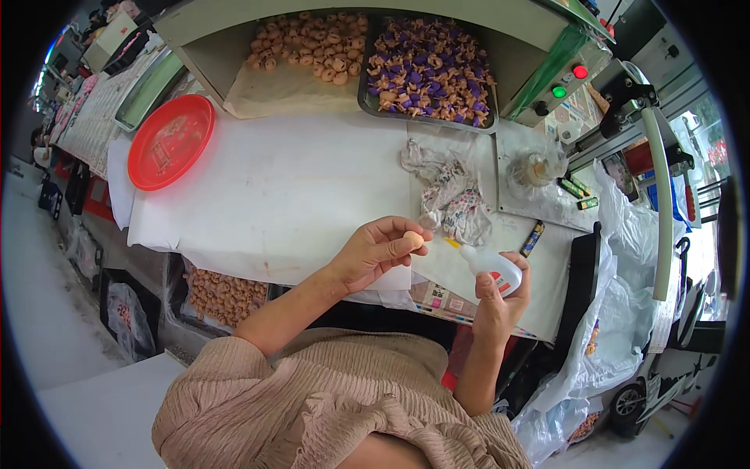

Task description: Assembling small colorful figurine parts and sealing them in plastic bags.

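Here my left hand (373, 252) pinches a small tan rounded piece (413, 239) between thumb and fingertips, held up over the near edge of the worktop (312, 180). My right hand (500, 301) is wrapped around a small white glue bottle (491, 266), fingers pressed round its body, and the yellow nozzle (451, 243) points toward the piece, just beside it; whether they touch I cannot tell. Both hands hang above the white paper that covers the worktop. Just behind the piece, toward the middle of the worktop, lies a crumpled patterned rag (449, 195), close enough that its near folds sit right past my fingertips. At the far edge sit two heaps: plain tan pieces (308, 47) on brown paper to the left, and a dark tray (431, 72) of tan and purple pieces to the right. A round red tray (170, 141) rests at the far left corner. Toward the right edge stands a clear glass jar (536, 168) on plastic sheeting, with a few small lighters (578, 191) near it, and beyond that a box with a green button and a red one (569, 80). Below the near edge, to my left, another heap of tan pieces (223, 293) shows in a bin.
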Action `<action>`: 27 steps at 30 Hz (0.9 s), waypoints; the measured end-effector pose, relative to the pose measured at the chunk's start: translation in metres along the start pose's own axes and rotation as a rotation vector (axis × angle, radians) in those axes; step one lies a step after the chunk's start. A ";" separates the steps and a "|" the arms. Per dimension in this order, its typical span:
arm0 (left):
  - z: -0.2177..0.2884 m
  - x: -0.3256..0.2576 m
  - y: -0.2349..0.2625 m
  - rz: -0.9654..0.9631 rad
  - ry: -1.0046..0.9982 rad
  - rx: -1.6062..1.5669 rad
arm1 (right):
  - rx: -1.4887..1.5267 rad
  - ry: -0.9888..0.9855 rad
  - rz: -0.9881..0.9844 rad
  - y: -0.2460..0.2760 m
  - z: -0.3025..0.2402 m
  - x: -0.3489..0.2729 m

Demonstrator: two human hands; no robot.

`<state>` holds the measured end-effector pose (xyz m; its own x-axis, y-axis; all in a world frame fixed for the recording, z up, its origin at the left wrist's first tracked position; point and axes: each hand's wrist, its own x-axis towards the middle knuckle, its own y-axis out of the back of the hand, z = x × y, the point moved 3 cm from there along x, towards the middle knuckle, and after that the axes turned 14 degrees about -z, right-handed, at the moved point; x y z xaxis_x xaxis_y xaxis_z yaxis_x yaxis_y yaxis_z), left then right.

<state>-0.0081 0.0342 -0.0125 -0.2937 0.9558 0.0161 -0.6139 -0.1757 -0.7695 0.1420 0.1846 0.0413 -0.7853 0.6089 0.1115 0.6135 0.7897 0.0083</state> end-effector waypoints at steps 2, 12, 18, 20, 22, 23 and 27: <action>-0.002 -0.001 0.001 -0.005 0.011 -0.010 | -0.091 0.105 -0.034 0.001 0.001 0.000; -0.008 0.004 -0.004 0.010 0.062 -0.066 | -0.189 0.131 0.017 -0.004 -0.001 0.000; -0.010 0.004 0.002 -0.057 0.034 -0.096 | -0.194 0.058 -0.023 -0.009 0.003 0.000; -0.011 0.005 0.004 -0.053 0.048 -0.085 | -0.216 0.075 -0.029 -0.010 0.005 0.001; -0.011 0.005 0.005 -0.048 0.061 -0.073 | -0.224 0.072 -0.029 -0.011 0.004 0.001; -0.011 0.005 0.004 -0.038 0.067 -0.074 | -0.232 0.070 -0.029 -0.011 0.004 0.001; -0.010 0.006 0.003 -0.024 0.083 -0.063 | -0.250 0.085 -0.043 -0.012 0.004 0.002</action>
<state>-0.0049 0.0418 -0.0210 -0.2163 0.9762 -0.0155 -0.5718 -0.1395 -0.8085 0.1323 0.1765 0.0379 -0.8078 0.5584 0.1888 0.5894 0.7653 0.2587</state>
